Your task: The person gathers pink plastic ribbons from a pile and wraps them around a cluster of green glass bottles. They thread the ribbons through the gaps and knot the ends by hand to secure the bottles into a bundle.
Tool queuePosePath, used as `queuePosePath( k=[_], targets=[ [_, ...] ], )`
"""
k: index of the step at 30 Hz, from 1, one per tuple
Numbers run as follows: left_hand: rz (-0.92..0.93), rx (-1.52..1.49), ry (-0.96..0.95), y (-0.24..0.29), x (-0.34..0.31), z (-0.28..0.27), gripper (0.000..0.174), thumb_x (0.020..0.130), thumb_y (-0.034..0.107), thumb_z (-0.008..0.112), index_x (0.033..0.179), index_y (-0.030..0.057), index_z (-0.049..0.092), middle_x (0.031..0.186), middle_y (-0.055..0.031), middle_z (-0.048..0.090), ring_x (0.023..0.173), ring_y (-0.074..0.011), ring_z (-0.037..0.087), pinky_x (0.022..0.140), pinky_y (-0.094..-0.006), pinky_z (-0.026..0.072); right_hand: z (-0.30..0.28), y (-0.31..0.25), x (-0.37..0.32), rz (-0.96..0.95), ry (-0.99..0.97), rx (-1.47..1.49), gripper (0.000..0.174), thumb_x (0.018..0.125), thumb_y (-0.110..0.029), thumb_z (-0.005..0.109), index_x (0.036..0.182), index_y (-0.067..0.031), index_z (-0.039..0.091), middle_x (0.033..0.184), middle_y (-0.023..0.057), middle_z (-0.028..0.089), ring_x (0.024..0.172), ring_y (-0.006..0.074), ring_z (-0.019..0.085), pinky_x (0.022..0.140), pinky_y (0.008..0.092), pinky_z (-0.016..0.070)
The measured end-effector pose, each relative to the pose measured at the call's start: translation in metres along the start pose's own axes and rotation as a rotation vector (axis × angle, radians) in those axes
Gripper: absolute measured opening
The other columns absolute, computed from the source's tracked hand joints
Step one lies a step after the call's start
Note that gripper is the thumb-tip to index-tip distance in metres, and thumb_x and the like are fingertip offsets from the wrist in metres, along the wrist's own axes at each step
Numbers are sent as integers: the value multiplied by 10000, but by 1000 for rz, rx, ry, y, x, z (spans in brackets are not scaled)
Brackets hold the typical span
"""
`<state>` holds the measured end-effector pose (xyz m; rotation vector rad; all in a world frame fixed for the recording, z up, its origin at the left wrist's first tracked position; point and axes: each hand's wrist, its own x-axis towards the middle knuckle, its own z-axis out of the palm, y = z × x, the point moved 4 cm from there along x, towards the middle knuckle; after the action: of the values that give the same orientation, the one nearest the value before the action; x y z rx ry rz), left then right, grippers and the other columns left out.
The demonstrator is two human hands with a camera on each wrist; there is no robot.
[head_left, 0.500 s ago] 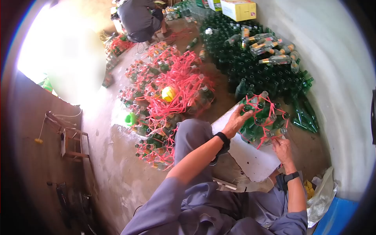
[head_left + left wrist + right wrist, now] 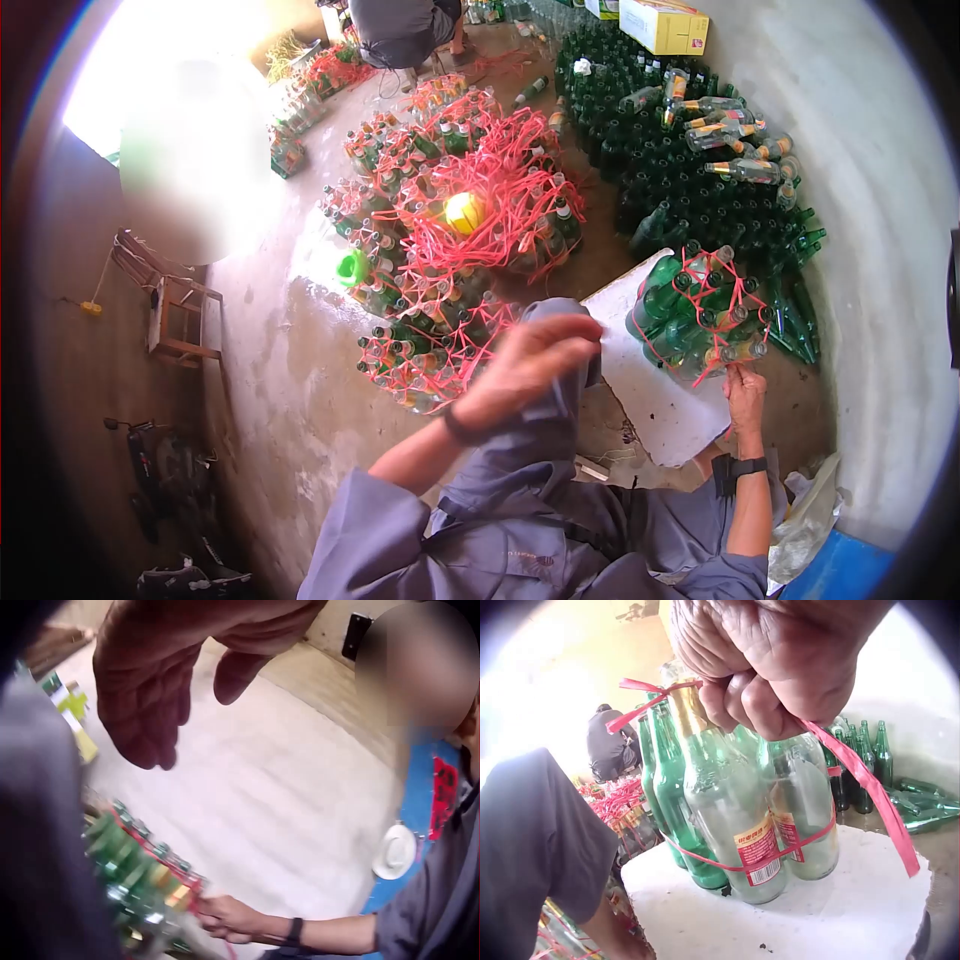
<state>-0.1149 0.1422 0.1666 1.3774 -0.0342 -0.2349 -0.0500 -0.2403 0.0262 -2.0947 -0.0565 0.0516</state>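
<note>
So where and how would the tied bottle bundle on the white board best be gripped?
Probably by the necks, from above, on opposite sides: the bundle stands upright on the board, and its slim necks stick up, laced together with red tape.

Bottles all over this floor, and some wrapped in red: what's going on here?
The right hand pinches a red strip at a cluster of bottles, which stands on a white board with red strip around it. The left hand is open and off the bottles. More bottles laced in red stand on the floor, near many green ones. Another person is crouched farther back.
</note>
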Motion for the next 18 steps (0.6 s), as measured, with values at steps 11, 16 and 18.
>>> queuePosePath(
  k=[11, 16, 18],
  targets=[
    [-234, 133, 515, -139, -85, -153, 221, 969, 199, 612, 1035, -7, 654, 908, -38, 701, 801, -97, 621, 740, -259, 504, 3, 12, -1, 113, 33, 45, 270, 1021, -238, 564, 934, -11, 682, 607, -42, 463, 538, 58, 396, 502, 263, 295],
    [-268, 553, 479, -184, -108, -126, 280, 960, 235, 621, 976, -39, 680, 801, -86, 712, 764, -145, 675, 686, -315, 532, 1, 17, 2, 181, 9, 29, 286, 1023, -244, 562, 874, -16, 648, 607, -42, 457, 536, 58, 396, 499, 260, 293],
    [-272, 744, 504, -185, -117, -119, 292, 957, 243, 623, 950, -43, 686, 747, -102, 705, 722, -148, 678, 656, -325, 533, 0, 15, 4, 113, 35, 37, 287, 1023, -239, 558, 851, -21, 631, 603, -41, 455, 534, 57, 396, 496, 260, 293]
  ],
)
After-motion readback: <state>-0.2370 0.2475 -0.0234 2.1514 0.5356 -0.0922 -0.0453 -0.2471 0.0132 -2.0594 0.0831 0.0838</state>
